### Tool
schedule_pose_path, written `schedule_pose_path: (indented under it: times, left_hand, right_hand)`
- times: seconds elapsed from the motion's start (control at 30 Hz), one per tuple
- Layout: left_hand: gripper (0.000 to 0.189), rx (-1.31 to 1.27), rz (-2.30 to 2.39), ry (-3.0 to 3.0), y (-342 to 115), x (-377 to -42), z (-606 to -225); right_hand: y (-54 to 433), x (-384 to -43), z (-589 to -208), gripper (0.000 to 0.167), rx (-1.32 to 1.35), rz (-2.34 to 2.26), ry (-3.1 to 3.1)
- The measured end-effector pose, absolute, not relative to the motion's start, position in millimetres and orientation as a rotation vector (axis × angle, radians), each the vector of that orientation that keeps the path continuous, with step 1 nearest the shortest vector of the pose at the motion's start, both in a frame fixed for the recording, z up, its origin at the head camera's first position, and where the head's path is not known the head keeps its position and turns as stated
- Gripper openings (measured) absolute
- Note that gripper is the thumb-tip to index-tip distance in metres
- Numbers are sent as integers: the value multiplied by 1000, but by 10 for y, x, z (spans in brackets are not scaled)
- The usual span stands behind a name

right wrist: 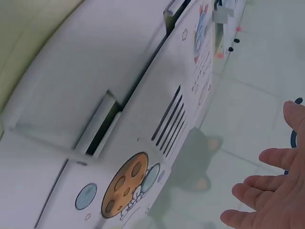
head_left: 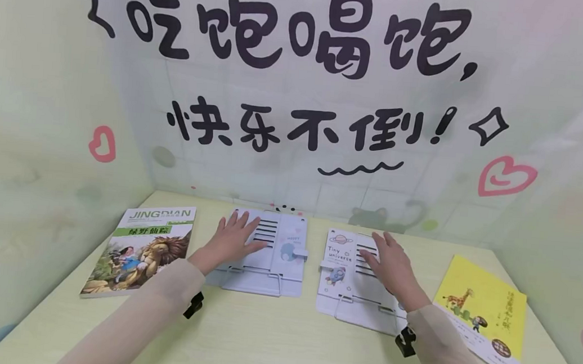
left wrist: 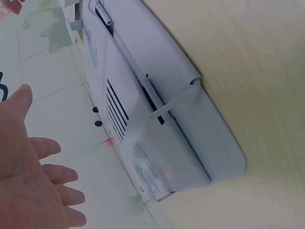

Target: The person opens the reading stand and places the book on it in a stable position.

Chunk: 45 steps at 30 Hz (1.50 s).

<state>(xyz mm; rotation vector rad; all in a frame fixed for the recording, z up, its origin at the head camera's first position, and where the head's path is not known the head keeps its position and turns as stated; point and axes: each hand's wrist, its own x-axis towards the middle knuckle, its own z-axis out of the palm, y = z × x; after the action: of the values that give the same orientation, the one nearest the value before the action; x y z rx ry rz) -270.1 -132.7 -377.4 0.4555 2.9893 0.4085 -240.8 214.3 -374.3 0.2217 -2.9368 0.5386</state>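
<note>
Two folding book stands are on the table. The left one is pale blue (head_left: 288, 235), with slots and a wire page holder at its lower front; the right one is white (head_left: 339, 253), printed "Tiny universe" with a planet and a rocket. My left hand (head_left: 231, 240) is over the left part of the blue stand, fingers spread. Over the white stand's right part is my right hand (head_left: 392, 265), its fingers extended. Both wrist views show a gap between each hand and its stand, the left hand (left wrist: 28, 171) and right hand (right wrist: 276, 186) holding nothing.
A book with a lion and a girl on its cover (head_left: 151, 259) lies at the left. At the right lies a yellow book with a giraffe (head_left: 486, 308). Printed fabric walls (head_left: 291, 187) enclose the back and sides of the pale wooden table (head_left: 280, 345).
</note>
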Motion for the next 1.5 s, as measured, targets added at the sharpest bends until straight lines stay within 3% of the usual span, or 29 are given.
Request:
schedule_pose_path:
  times: [0.33, 0.73, 0.97, 1.5]
  left_hand:
    - [62, 558, 548, 3008, -1481, -2487, -3908]
    - [37, 264, 683, 2879, -1635, -2362, -3990]
    - [26, 231, 752, 2864, -1669, -2321, -4050]
    - [21, 235, 873, 2889, -1697, -2293, -4147]
  right_hand:
    - [1687, -2304, -3850, 46, 410, 682, -2865]
    - [1107, -2250, -4025, 34, 580, 893, -2863]
    - [885, -2227, -4136, 31, 585, 1024, -2931]
    - [688, -2225, -4189, 24, 483, 1231, -2982]
